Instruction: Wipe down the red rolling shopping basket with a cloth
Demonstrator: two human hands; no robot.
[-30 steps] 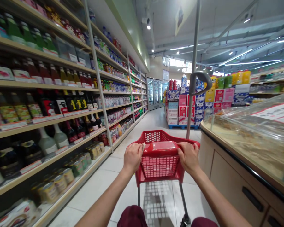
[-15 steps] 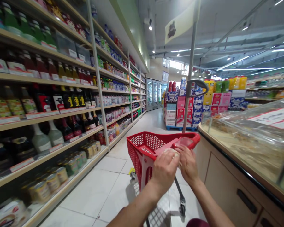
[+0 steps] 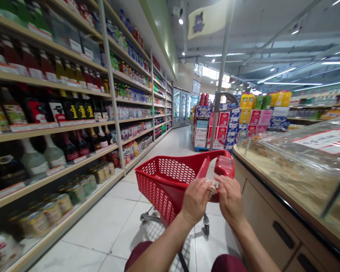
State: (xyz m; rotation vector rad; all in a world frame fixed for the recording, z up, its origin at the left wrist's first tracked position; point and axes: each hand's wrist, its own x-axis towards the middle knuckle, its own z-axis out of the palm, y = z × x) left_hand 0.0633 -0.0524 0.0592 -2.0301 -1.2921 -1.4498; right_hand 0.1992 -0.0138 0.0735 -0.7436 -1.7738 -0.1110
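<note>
A red plastic shopping cart (image 3: pixel 170 172) stands in front of me in the aisle. My left hand (image 3: pixel 195 200) is closed near its handle, fingers pinching a crumpled whitish cloth (image 3: pixel 213 186). On the other side of the cloth, my right hand (image 3: pixel 231 198) is closed too, its fingertips against the same bunched material. Whether the cloth is fabric or paper I cannot tell. Both hands hide part of the red handle (image 3: pixel 224 166). A grey pole (image 3: pixel 220 75) with a cream bear-print flag (image 3: pixel 206 22) rises by the cart.
Shelves of bottles and cans (image 3: pixel 73 113) line the left side. At right, a wooden counter (image 3: pixel 260 204) with clear covers (image 3: pixel 308 139) runs close to the cart. Stacked drink boxes (image 3: pixel 221 130) stand ahead, with glass-door fridges (image 3: pixel 181 107) farther back.
The cart has swung and shifted left in view, showing more of its basket side. Both hands stay together at the cloth, slightly lower. The shelves have slid left.
</note>
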